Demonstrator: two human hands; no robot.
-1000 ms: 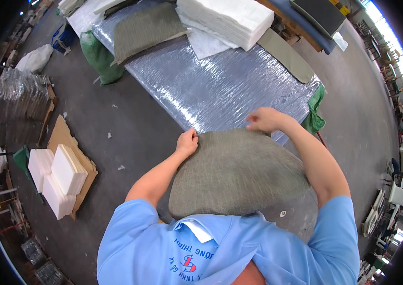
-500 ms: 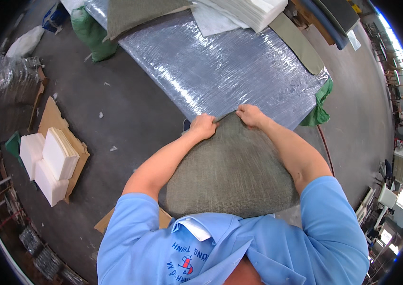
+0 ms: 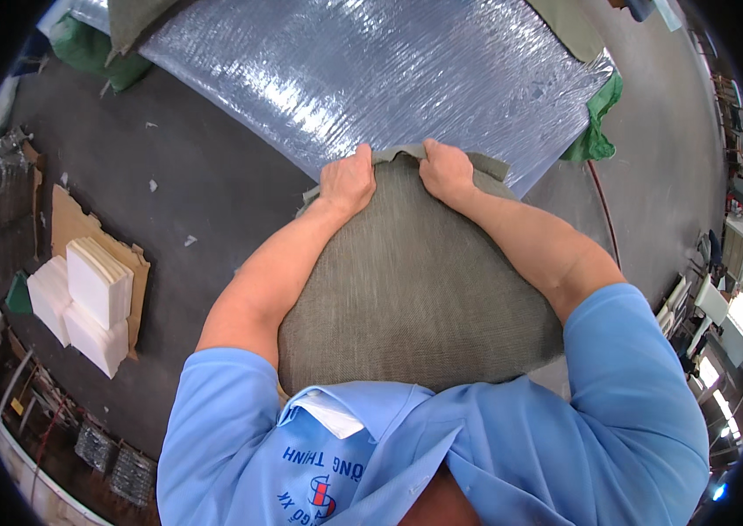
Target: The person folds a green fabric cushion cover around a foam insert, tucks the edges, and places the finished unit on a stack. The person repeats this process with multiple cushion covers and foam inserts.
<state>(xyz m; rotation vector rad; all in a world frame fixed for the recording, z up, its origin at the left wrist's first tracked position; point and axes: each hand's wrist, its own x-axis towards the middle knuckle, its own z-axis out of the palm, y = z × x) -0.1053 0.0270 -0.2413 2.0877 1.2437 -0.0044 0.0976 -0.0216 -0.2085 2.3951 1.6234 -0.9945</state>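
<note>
A grey-green woven fabric cushion cover [image 3: 424, 289] lies between my forearms, its near side against my shirt. It looks filled out, but what is inside is hidden. My left hand [image 3: 349, 182] is closed on its far edge, left of centre. Gripping the same edge a short way to the right is my right hand [image 3: 447, 169], also closed. Between the two hands the rim stands up with a small dark gap below it, and a flap of fabric spreads out past each fist. The far edge meets the near corner of a plastic-wrapped table [image 3: 371, 74].
Grey-green fabric pieces lie at the table's far left [image 3: 136, 19] and far right. Green cloth [image 3: 601, 118] hangs off its right corner, near a reddish hose [image 3: 603, 203]. A green sack [image 3: 95, 54] stands at upper left. White foam blocks [image 3: 98, 279] sit on cardboard [image 3: 73, 217] on the floor.
Both hands have moved farther from my body, with the cover's far edge. That edge now opens into a wider flap on either side of my fists. The view has shifted, lowering the far end out of sight.
</note>
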